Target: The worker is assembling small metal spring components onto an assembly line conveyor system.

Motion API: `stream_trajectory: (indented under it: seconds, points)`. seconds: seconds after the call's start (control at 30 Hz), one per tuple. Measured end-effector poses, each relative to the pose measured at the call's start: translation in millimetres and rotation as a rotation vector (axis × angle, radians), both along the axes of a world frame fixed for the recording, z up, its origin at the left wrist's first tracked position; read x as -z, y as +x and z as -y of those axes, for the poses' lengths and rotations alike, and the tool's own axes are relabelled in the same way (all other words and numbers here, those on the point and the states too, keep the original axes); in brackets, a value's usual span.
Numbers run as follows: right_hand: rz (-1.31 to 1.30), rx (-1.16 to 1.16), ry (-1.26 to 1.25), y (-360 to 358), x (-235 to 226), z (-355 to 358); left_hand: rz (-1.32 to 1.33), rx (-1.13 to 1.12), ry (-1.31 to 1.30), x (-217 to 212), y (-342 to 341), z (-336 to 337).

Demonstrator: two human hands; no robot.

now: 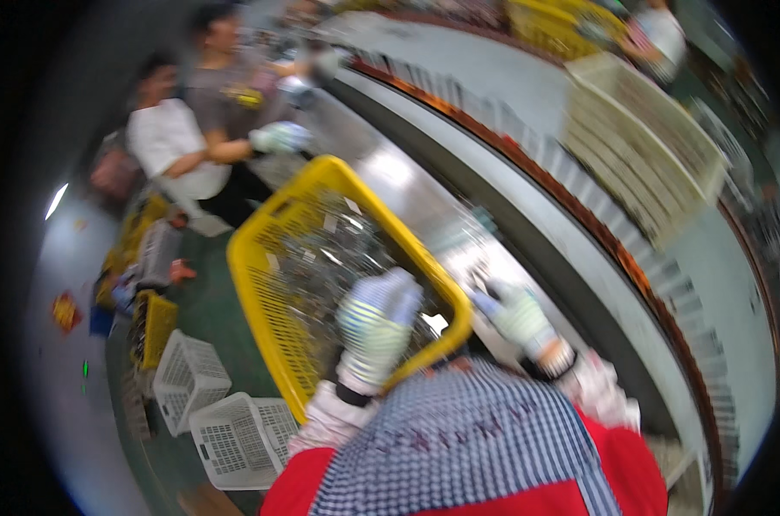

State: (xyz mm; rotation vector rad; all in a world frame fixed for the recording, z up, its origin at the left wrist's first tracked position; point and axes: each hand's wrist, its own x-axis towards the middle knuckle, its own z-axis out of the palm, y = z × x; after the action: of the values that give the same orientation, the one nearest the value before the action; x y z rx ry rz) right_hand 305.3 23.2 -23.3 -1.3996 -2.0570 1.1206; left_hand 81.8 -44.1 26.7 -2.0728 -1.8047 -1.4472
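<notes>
A yellow plastic basket [258, 249] with slotted sides stands tilted in front of me, holding many small clear, shiny pieces [334, 245]. Over its near part is my left hand [378, 320], in a pale striped glove. Its fingers look curled together, and what they hold, if anything, is hidden. Just right of the basket, above the metal worktop [390, 168], my right hand [517, 316] wears a similar glove. Its fingertips close at a small shiny piece, too blurred to name. More clear pieces [467, 236] lie on the worktop beyond that hand.
Beyond the worktop runs a long line with a rust-coloured edge [527, 155]; a cream crate [644, 142] sits across it. Two people [170, 150] stand at the left, one with a gloved hand [280, 138]. White baskets [235, 443] and yellow ones [156, 327] rest on the green floor.
</notes>
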Motion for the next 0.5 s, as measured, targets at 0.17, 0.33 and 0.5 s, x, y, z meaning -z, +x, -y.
stream_trajectory:
  seconds: [0.17,0.33,0.5]
  points:
    - [-0.384,0.216,-0.298,3,4,24,-0.104,0.057,-0.216,25,-16,28]
    - [-0.412,0.242,-0.319,11,7,39,-0.067,-0.049,-0.826,100,-45,90]
    - [-0.414,0.317,-0.303,31,20,15,-0.039,0.062,-1.021,204,-71,122]
